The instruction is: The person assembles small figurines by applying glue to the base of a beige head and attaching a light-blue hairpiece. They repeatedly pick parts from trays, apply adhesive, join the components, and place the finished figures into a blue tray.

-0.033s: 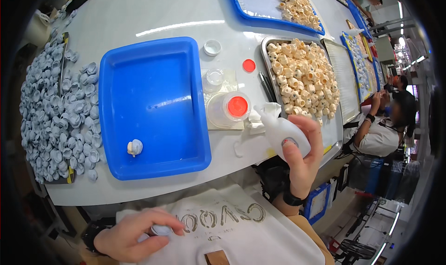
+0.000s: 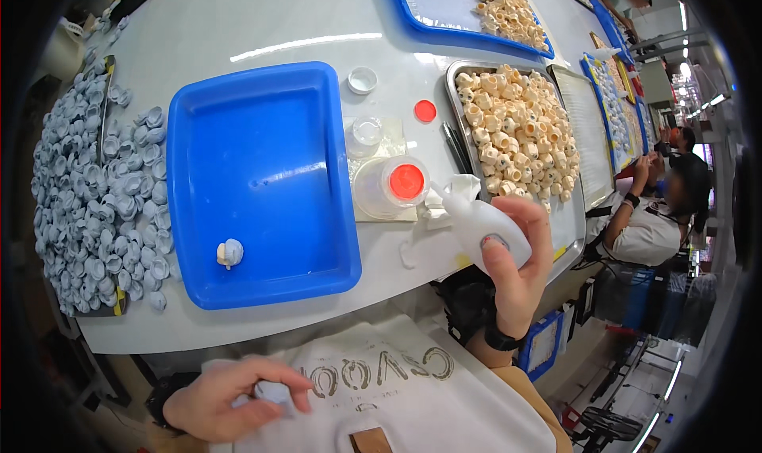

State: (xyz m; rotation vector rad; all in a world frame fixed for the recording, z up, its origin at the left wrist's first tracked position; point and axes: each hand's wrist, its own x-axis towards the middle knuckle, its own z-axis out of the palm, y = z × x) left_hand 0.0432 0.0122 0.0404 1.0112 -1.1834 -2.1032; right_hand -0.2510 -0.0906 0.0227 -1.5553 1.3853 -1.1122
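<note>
A heap of pale grey-blue, cup-shaped pieces (image 2: 119, 215) covers the far left of a glossy white worktop (image 2: 198, 56), banked beside a deep rectangular blue plastic tray (image 2: 262, 151). Below the tray, in front of a person's white top with dark lettering (image 2: 381, 374), the left hand (image 2: 230, 397) is raised with its fingers curled around a small smooth grey-blue piece (image 2: 274, 391), partly hidden in the grip. Inside the tray, near its lower left corner, lies a single small cream and grey-blue assembled piece (image 2: 230, 252).

Just right of the tray stand a small round clear jar (image 2: 362, 80), a clear plastic cup (image 2: 365, 136) and a larger translucent tub with a bright red disc-shaped top (image 2: 389, 187). Farther right of the tray are a flat round red disc (image 2: 425, 111), slim black pen-like tools (image 2: 454, 147) and crumpled white tissue (image 2: 435, 207). Beyond the tub, to the tray's right, the right hand (image 2: 524, 262) holds a rounded white plastic squeeze bottle (image 2: 484, 231), its fingers wrapped around the body, the thumb against the near side and the bottle's narrow end toward the tray. Behind it, well right of the tray, a shiny metal tray carries a pile of cream-coloured hollow pieces (image 2: 520, 128). At far right, well apart from the blue tray, sits a co-worker in a white shirt (image 2: 647, 235).
</note>
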